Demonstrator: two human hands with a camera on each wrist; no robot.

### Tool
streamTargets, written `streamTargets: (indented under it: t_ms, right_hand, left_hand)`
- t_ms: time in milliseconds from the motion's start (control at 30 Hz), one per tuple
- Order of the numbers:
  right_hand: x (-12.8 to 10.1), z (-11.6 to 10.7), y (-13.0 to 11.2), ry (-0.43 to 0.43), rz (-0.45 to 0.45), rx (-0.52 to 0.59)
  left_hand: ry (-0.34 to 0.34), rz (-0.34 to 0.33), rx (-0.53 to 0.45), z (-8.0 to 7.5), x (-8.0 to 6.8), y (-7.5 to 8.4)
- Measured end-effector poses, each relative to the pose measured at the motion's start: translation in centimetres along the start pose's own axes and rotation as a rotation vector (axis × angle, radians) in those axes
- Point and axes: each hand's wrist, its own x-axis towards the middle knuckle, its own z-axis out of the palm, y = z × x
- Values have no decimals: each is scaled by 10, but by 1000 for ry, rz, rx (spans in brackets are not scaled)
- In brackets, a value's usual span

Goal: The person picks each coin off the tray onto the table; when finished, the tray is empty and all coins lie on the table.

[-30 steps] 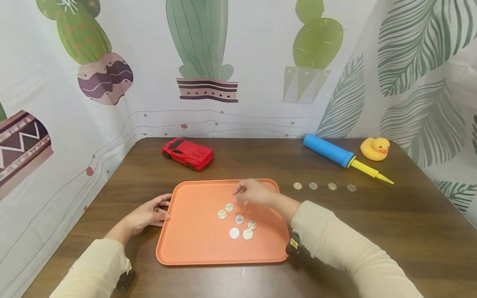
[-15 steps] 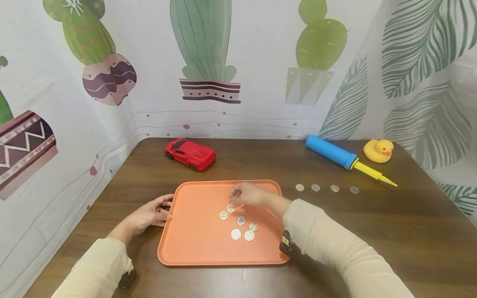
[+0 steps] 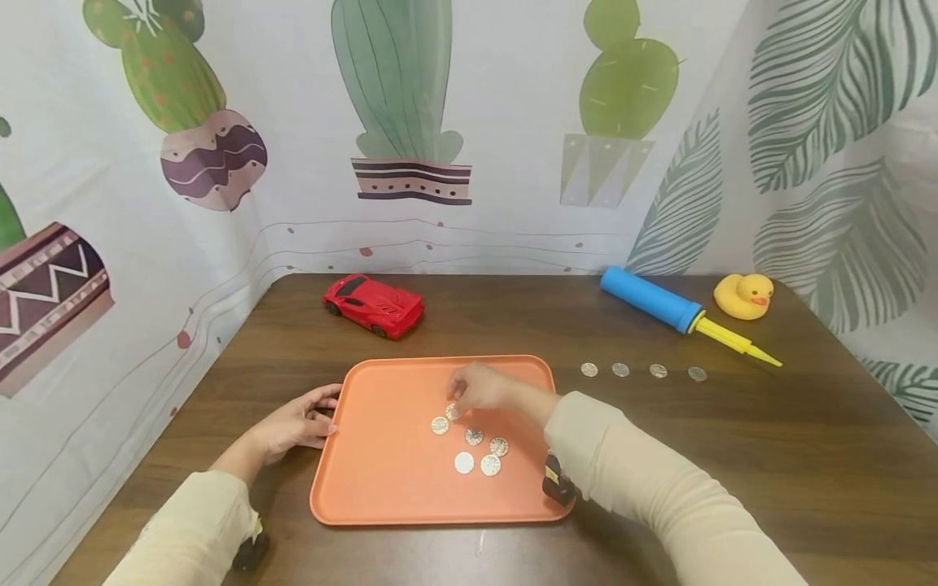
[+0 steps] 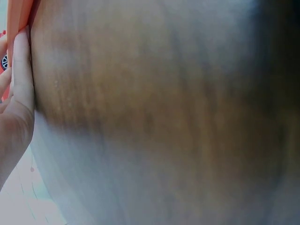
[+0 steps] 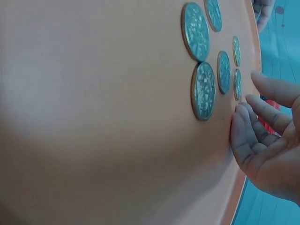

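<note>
An orange tray (image 3: 381,480) lies on the table with several gold and silver coins on it, such as a silver coin (image 3: 464,463). My left hand (image 3: 293,423) rests against the tray's left rim, fingers fairly straight. In the left wrist view, one straight finger (image 4: 22,70) lies along the rim. My right hand (image 3: 487,389) is over the tray, its fingertips down at the uppermost coin (image 3: 451,412), which they partly cover. Seen from the right wrist, the fingers of the right hand (image 5: 272,136) bend loosely beside that coin (image 5: 237,84), with the thumb apart.
Several coins (image 3: 620,370) lie in a row on the table (image 3: 733,456) to the tray's right. Behind them are a blue and yellow pump (image 3: 652,299) and a yellow rubber duck (image 3: 743,296). A red toy car (image 3: 374,305) stands behind the tray.
My right hand has come down and slightly left, from above the tray to the uppermost coin. The left hand stays at the tray's rim. The coins keep their places.
</note>
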Motion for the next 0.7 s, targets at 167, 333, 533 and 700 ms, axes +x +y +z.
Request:
streamTargets:
  t_ms: [167,333,533,700]
  right_hand:
    - [-1,5,-3,22,-16,-63]
    - [-2,8,-8,37,-24,-171]
    - [7,11,-1,26,-1,-222]
    - [19,15,17,23,-59,-217]
  left_hand:
    - [-2,2,-2,0,0,0]
    - [-2,5,-3,0,0,-1]
    - [6,1,-4,1,0,-2]
    - [1,6,-6,0,0,-1]
